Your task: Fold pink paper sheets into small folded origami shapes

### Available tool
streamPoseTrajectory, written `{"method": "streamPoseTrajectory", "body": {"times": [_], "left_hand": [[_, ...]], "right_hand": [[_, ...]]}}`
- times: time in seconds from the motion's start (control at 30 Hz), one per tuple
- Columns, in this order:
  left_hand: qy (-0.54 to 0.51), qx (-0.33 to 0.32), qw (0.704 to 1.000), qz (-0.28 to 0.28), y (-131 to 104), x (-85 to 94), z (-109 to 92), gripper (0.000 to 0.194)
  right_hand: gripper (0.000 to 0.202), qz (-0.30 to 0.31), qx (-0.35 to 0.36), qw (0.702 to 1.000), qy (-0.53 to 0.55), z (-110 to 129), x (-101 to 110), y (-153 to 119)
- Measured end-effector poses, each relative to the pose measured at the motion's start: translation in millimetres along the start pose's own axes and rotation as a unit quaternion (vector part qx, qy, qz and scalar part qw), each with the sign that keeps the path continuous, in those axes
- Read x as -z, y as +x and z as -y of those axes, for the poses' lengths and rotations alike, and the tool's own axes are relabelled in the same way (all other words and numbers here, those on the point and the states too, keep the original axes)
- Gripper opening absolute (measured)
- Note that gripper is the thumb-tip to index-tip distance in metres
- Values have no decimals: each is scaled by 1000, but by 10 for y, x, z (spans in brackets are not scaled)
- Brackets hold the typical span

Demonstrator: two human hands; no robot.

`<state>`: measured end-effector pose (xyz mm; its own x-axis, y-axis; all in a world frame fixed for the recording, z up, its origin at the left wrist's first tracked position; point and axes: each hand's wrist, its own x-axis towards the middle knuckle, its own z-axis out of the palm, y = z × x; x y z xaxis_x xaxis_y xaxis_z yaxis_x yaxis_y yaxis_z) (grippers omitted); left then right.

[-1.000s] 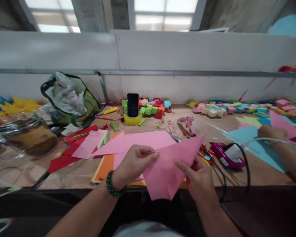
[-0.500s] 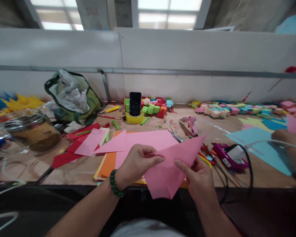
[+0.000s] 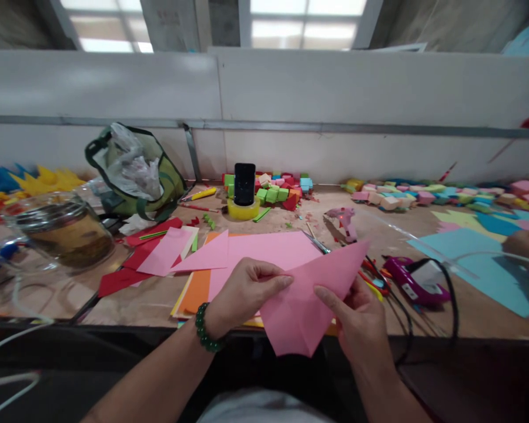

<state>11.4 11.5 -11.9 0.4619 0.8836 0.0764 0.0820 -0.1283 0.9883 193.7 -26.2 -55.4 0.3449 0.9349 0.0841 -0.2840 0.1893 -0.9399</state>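
A folded pink paper (image 3: 297, 317) is held up over the table's front edge, its point towards the upper right. My left hand (image 3: 247, 291), with a green bead bracelet at the wrist, pinches its left side between thumb and fingers. On the right side, my right hand (image 3: 357, 317) grips it, thumb in front and the other fingers behind, partly hidden. Beneath lie a large pink sheet (image 3: 264, 247) and orange sheets (image 3: 198, 294). A pink triangle (image 3: 207, 254) overlaps the sheet's left part.
A phone (image 3: 244, 183) stands in a yellow tape roll (image 3: 243, 210). Right are a pink glue gun (image 3: 344, 220), scissors (image 3: 374, 279) and a purple device (image 3: 412, 282). Left are a jar (image 3: 66, 232) and a green bag (image 3: 167, 188). Another person's hand (image 3: 522, 247) is at the far right.
The view has shifted slightly, so the table items appear a little further right. Both hands keep their hold on the folded pink paper, with scarcely any movement.
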Motion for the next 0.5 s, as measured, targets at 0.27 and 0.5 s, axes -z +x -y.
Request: {"method": "streamPoseTrajectory", "body": {"times": [0.27,0.5], "left_hand": [[19,-6,1000,5,-35,2,6,36],[-13,17,1000,8,-39,9,19,32]], "right_hand": [[46,0,-13,1000,2,22,-31,-32],[52,-6,-10,1000,1,32,-49,-51]]}}
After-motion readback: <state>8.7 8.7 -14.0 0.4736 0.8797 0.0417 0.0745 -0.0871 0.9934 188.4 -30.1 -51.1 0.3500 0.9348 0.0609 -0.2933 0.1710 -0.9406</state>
